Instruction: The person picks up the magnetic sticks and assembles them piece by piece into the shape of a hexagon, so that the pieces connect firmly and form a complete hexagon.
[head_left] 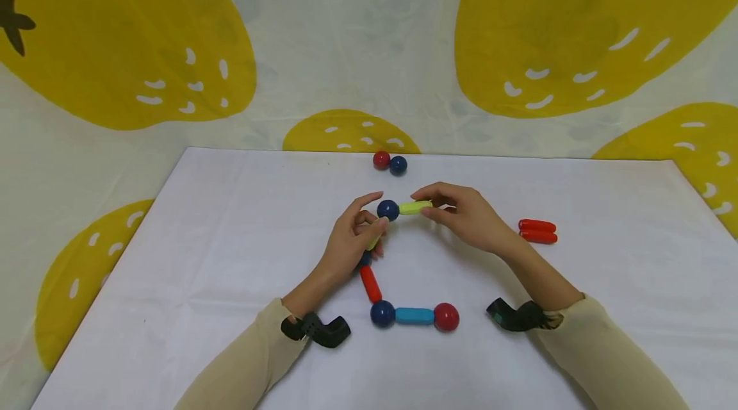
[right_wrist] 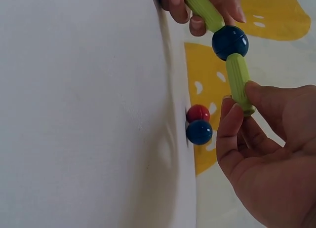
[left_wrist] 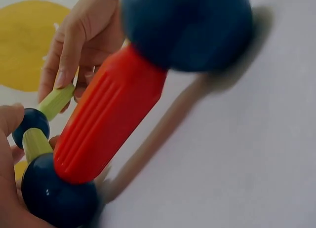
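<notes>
Pinching a light-green rod (head_left: 412, 207) between thumb and fingertips: right hand (head_left: 464, 216). Left hand (head_left: 348, 240): fingers curled round a second light-green rod (right_wrist: 203, 10). Between the hands: dark-blue ball (head_left: 388, 209), joined to both rods, above a white table (head_left: 230, 218). At right: two red rods (head_left: 539, 237).

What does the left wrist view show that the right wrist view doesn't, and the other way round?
Only the left wrist view: a red stick and the large-looking blue ball at its upper end.

Only the right wrist view: a red ball and a loose blue ball, close together.

Both: the left hand, the right hand, two yellow-green sticks joined by a middle blue ball, the white tabletop and the yellow-patterned backdrop.
</notes>
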{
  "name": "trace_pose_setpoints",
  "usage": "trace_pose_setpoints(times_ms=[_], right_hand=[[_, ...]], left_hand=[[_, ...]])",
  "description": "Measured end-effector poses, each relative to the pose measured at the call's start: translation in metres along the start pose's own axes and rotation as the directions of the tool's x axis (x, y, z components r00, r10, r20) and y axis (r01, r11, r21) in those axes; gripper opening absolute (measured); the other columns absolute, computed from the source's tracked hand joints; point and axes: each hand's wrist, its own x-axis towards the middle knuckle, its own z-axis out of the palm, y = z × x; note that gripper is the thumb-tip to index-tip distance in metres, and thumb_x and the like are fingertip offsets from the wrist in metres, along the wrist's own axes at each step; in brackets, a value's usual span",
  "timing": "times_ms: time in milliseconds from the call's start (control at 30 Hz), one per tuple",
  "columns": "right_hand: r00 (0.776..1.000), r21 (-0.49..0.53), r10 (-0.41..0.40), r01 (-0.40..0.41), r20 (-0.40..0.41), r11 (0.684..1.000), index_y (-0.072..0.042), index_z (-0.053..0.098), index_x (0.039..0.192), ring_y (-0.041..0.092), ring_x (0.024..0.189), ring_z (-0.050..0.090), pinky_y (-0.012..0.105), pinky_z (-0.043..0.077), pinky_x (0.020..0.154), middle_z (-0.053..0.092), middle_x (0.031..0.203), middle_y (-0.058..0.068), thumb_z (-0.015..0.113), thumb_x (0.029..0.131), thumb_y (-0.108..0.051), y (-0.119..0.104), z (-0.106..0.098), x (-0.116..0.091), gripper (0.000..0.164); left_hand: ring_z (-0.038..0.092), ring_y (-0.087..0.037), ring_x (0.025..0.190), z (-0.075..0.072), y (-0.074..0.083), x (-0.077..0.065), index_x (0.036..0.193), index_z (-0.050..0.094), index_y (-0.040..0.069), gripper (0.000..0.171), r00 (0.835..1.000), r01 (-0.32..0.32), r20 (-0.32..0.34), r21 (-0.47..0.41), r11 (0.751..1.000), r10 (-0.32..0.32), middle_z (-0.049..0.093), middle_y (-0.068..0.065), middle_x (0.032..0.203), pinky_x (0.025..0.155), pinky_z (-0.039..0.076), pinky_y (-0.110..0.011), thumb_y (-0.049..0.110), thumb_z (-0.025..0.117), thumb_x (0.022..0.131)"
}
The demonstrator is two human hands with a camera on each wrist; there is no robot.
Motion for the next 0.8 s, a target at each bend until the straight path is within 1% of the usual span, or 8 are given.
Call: trace_pose_setpoints(times_ms=[67,133,267,400,500,567,667,800], right_hand=[[1.000,0.019,0.003,-0.004,0.014,1.000,-0.014,0.064,0.121,0.020,0.096,0.055,0.038,0.049,0.087,0.064,0.110,-0.003,0.065,0.092,-0.014,-0.002,0.002,0.004,0.029],[1.000,0.032,0.004,-0.005,0.030,0.999,-0.013,0.064,0.121,0.021,0.094,0.054,0.037,0.049,0.085,0.063,0.108,-0.002,0.065,0.092,-0.015,-0.004,0.004,0.009,0.029],[0.999,0.033,-0.009,0.007,0.037,0.999,-0.011,0.064,0.121,0.020,0.091,0.055,0.035,0.049,0.082,0.064,0.107,-0.003,0.066,0.092,-0.015,-0.008,0.008,0.018,0.030],[0.999,0.048,-0.033,0.031,0.042,0.998,-0.008,0.064,0.120,0.017,0.092,0.059,0.034,0.050,0.084,0.065,0.109,-0.002,0.067,0.091,-0.015,-0.013,0.010,0.027,0.030],[0.997,0.061,-0.051,0.047,0.056,0.997,-0.007,0.064,0.120,0.016,0.094,0.060,0.033,0.050,0.084,0.065,0.110,-0.002,0.066,0.091,-0.015,-0.016,0.013,0.032,0.030],[0.996,0.072,-0.060,0.056,0.063,0.996,-0.006,0.064,0.120,0.016,0.095,0.061,0.032,0.050,0.084,0.065,0.110,-0.001,0.066,0.092,-0.013,-0.017,0.015,0.035,0.029],[0.996,0.090,-0.061,0.055,0.068,0.994,-0.006,0.063,0.120,0.015,0.097,0.062,0.030,0.051,0.084,0.065,0.110,-0.001,0.065,0.092,-0.010,-0.019,0.017,0.037,0.029],[0.995,0.121,-0.055,0.044,0.086,0.992,-0.005,0.062,0.122,0.014,0.098,0.063,0.027,0.051,0.083,0.065,0.112,0.001,0.063,0.092,-0.005,-0.020,0.019,0.038,0.030]], left_hand=[[0.056,-0.036,0.059,-0.004,-0.001,0.001,0.145,0.039,0.015,0.050,1.000,0.003,0.022,-0.016,1.000,-0.003,0.055,-0.026,0.089,0.055,0.051,-0.031,0.019,0.057,0.098],[0.056,-0.035,0.057,-0.007,-0.002,0.001,0.144,0.040,0.014,0.048,0.999,0.007,0.039,-0.026,1.000,-0.006,0.054,-0.026,0.086,0.054,0.052,-0.031,0.019,0.056,0.098],[0.057,-0.029,0.055,-0.010,-0.003,0.002,0.138,0.043,0.012,0.044,0.999,0.023,0.043,-0.060,0.998,-0.021,0.056,-0.025,0.085,0.053,0.052,-0.031,0.024,0.057,0.098],[0.056,-0.024,0.051,-0.011,-0.005,0.003,0.129,0.041,0.006,0.043,1.000,0.009,0.012,-0.091,0.996,-0.008,0.056,-0.026,0.088,0.050,0.050,-0.029,0.025,0.060,0.096],[0.054,-0.024,0.047,-0.011,-0.006,0.002,0.125,0.039,-0.001,0.044,0.999,-0.027,-0.024,-0.093,0.995,0.025,0.055,-0.028,0.087,0.046,0.048,-0.028,0.022,0.061,0.095],[0.053,-0.025,0.046,-0.011,-0.006,0.002,0.126,0.039,-0.002,0.045,0.998,-0.051,-0.049,-0.084,0.995,0.047,0.055,-0.029,0.085,0.045,0.047,-0.028,0.021,0.062,0.095],[0.052,-0.029,0.045,-0.011,-0.006,0.002,0.129,0.043,0.000,0.045,0.993,-0.084,-0.085,-0.051,0.995,0.079,0.056,-0.027,0.087,0.044,0.046,-0.028,0.020,0.063,0.094],[0.054,-0.030,0.050,-0.012,-0.007,0.002,0.130,0.052,0.006,0.042,0.986,-0.116,-0.122,0.018,0.993,0.117,0.057,-0.018,0.095,0.046,0.047,-0.028,0.019,0.065,0.092]])
